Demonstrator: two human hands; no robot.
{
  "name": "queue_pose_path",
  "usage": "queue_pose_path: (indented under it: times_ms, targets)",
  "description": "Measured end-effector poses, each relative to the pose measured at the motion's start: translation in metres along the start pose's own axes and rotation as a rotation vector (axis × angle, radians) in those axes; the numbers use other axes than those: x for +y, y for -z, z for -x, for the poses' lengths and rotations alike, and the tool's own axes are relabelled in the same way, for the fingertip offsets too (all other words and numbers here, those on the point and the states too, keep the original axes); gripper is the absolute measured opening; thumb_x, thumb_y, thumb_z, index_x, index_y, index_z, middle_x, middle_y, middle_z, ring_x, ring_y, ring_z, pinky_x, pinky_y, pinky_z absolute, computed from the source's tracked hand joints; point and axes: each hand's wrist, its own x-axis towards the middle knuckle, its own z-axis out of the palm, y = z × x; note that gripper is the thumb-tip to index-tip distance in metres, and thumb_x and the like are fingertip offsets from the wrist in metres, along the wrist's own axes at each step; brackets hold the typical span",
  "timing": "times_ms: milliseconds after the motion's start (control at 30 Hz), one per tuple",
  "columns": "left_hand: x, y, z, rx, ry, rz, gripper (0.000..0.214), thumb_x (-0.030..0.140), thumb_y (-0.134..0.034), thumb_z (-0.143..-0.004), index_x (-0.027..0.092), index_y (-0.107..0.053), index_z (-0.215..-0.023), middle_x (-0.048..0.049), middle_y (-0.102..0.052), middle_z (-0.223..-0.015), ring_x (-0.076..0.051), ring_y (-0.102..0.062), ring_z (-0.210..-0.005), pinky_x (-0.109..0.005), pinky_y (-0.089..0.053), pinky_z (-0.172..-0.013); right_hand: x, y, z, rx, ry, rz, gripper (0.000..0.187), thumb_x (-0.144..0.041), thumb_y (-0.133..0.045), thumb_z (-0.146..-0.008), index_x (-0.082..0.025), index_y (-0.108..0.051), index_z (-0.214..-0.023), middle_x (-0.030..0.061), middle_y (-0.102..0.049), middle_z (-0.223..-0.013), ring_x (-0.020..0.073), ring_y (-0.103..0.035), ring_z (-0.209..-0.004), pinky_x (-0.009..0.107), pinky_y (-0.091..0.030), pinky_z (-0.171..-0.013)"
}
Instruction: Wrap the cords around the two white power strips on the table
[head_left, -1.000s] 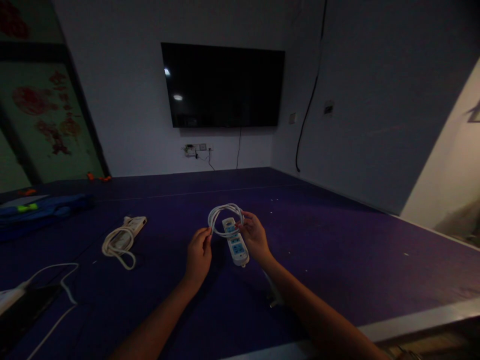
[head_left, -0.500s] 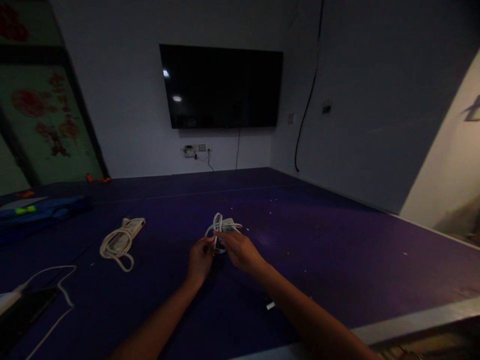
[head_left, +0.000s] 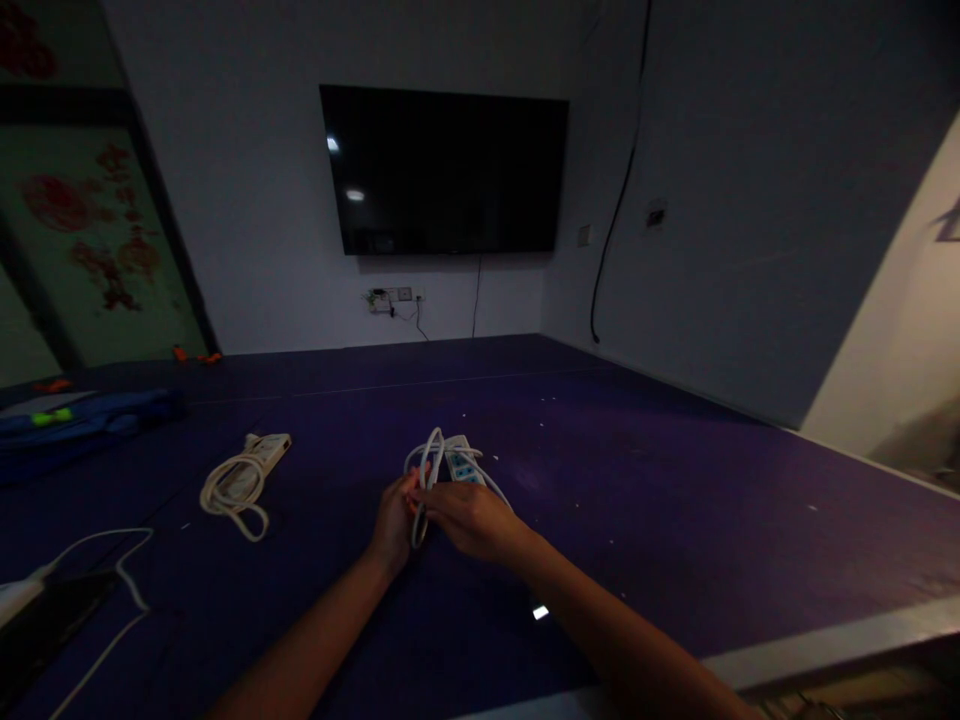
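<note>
Both hands are at a white power cord [head_left: 435,450], gathered in loops in the middle of the purple surface. My left hand [head_left: 396,512] is closed around the left side of the loops. From the right, my right hand [head_left: 466,512] pinches the cord close to the left fingers. Just behind the hands lies a white power strip [head_left: 463,466] with blue socket faces, partly covered by cord and by my right hand. One strand curves out over the strip and down behind my right hand.
A second power strip [head_left: 276,452] with coiled cord [head_left: 229,488] lies to the left. Nearer, a white cable [head_left: 133,580] runs past a dark flat object [head_left: 64,615]. A small white piece [head_left: 540,612] lies beside my right forearm. Blue cloth [head_left: 112,420] is at far left.
The cord loops have been drawn nearer and spread lower between my hands. My right hand has moved slightly down, uncovering more of the blue sockets.
</note>
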Motion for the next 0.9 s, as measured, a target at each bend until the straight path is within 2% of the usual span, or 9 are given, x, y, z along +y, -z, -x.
queue_pose_path:
  times_ms: [133,233,333,500,633,733,833,900]
  targets:
    - [0.002,0.007,-0.008,-0.020,0.056,0.004,0.039,0.051,-0.053,-0.077,0.016,-0.066,-0.089,-0.0058,-0.067,-0.078,-0.017,-0.062,-0.068,-0.029,-0.047,-0.064,-0.005,0.005,-0.002,-0.054,-0.010,0.044,0.037,-0.014,-0.039,-0.090,-0.021,-0.053,-0.123,0.0060,-0.068,-0.093,0.0150,-0.063,-0.081,0.026,-0.048,-0.072]
    - [0.004,0.009,-0.010,0.019,0.071,0.033,0.039,0.050,-0.052,-0.079,0.015,-0.065,-0.090,-0.0073,-0.068,-0.087,-0.017,-0.063,-0.074,-0.028,-0.048,-0.067,-0.008,0.008,-0.004,-0.091,0.027,0.099,0.029,-0.016,-0.042,-0.089,-0.019,-0.062,-0.110,0.0058,-0.069,-0.084,0.0154,-0.063,-0.074,0.025,-0.046,-0.067]
    - [0.005,0.008,-0.010,0.042,0.107,0.106,0.039,0.049,-0.052,-0.080,0.013,-0.065,-0.088,-0.0066,-0.068,-0.084,-0.016,-0.063,-0.073,-0.026,-0.048,-0.068,-0.011,0.007,-0.004,-0.098,0.086,0.110,0.022,-0.023,-0.046,-0.089,-0.019,-0.067,-0.095,0.0054,-0.068,-0.076,0.0164,-0.062,-0.070,0.026,-0.045,-0.064]
    - [0.004,0.011,-0.011,0.059,0.102,0.116,0.041,0.054,-0.058,-0.075,0.015,-0.064,-0.084,-0.0037,-0.066,-0.076,-0.015,-0.061,-0.067,-0.027,-0.047,-0.065,-0.012,0.005,-0.003,-0.111,0.093,0.071,0.018,-0.028,-0.051,-0.087,-0.021,-0.067,-0.089,0.0042,-0.069,-0.077,0.0153,-0.063,-0.070,0.025,-0.044,-0.065]
    - [-0.002,0.016,-0.015,0.071,0.006,0.130,0.043,0.054,-0.063,-0.071,0.015,-0.063,-0.091,-0.0032,-0.066,-0.081,-0.014,-0.062,-0.071,-0.027,-0.047,-0.068,-0.012,0.007,-0.004,-0.125,0.073,0.098,0.019,-0.030,-0.051,-0.087,-0.021,-0.068,-0.085,0.0036,-0.069,-0.072,0.0142,-0.061,-0.063,0.024,-0.042,-0.059]
    - [-0.003,0.016,-0.016,0.129,-0.078,0.120,0.041,0.050,-0.066,-0.070,0.016,-0.064,-0.093,-0.0008,-0.066,-0.078,-0.012,-0.061,-0.068,-0.025,-0.047,-0.067,-0.012,0.010,-0.003,-0.095,0.037,0.113,0.021,-0.031,-0.051,-0.087,-0.021,-0.069,-0.090,0.0016,-0.068,-0.066,0.0124,-0.058,-0.056,0.023,-0.038,-0.053]
    - [0.001,0.016,-0.014,0.162,-0.173,0.015,0.040,0.049,-0.065,-0.071,0.016,-0.064,-0.093,-0.0010,-0.066,-0.077,-0.013,-0.061,-0.070,-0.025,-0.047,-0.068,-0.010,0.011,0.000,0.017,-0.050,0.136,0.026,-0.036,-0.051,-0.087,-0.022,-0.069,-0.099,-0.0001,-0.064,-0.055,0.0113,-0.053,-0.047,0.022,-0.033,-0.048]
    - [0.004,0.016,-0.012,0.154,-0.245,-0.101,0.041,0.049,-0.062,-0.074,0.015,-0.065,-0.097,-0.0048,-0.068,-0.086,-0.016,-0.063,-0.080,-0.028,-0.048,-0.075,-0.006,0.012,0.002,0.120,-0.159,0.148,0.029,-0.038,-0.049,-0.088,-0.022,-0.068,-0.103,-0.0011,-0.061,-0.050,0.0101,-0.051,-0.043,0.022,-0.031,-0.047]
